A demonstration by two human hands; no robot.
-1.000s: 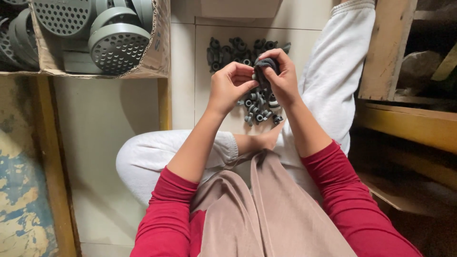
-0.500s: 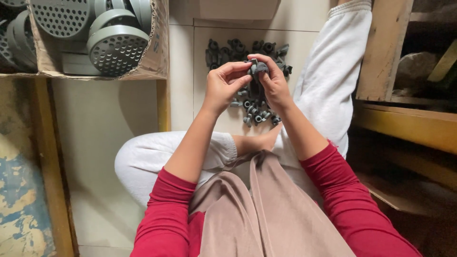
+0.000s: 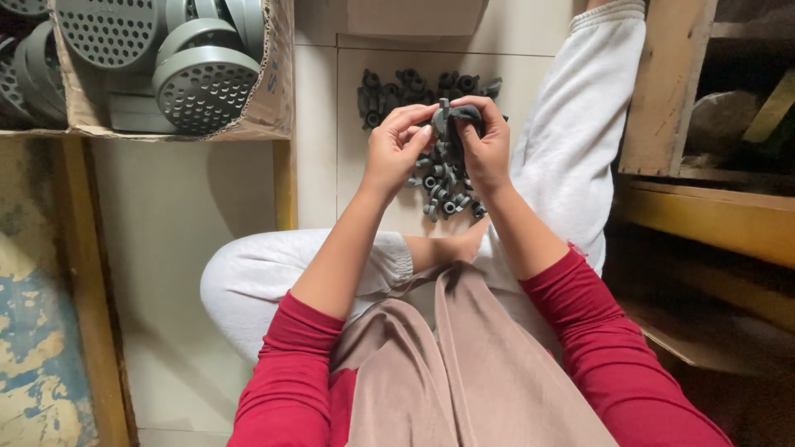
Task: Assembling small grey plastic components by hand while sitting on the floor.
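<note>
A person seated on a pale tiled floor [image 3: 207,190] works a small dark grey plastic fitting [image 3: 450,122] between both hands, seen from a head-worn camera looking down. The left hand [image 3: 396,147] pinches the fitting from its left side with thumb and fingertips closed on it, while the right hand [image 3: 484,142] curls over it from the right, fingers clamped around its upper end, so the piece sits raised above the floor between the two hands. Directly beneath them a loose pile of similar grey fittings [image 3: 443,192] lies on the tiles, just in front of the person's bare foot [image 3: 451,247]. Farther out, near the far edge of the tile, a neater row of the same fittings [image 3: 414,89] lies well apart from the pile. The person wears red sleeves [image 3: 290,372], light trousers [image 3: 580,149] and a brown garment [image 3: 464,364] across the lap, one leg folded and the other stretched along the right. At the floor's far left corner a cardboard box [image 3: 269,99] holds round grey perforated discs [image 3: 203,87]. Wooden shelving [image 3: 704,215] lines the right side.
</note>
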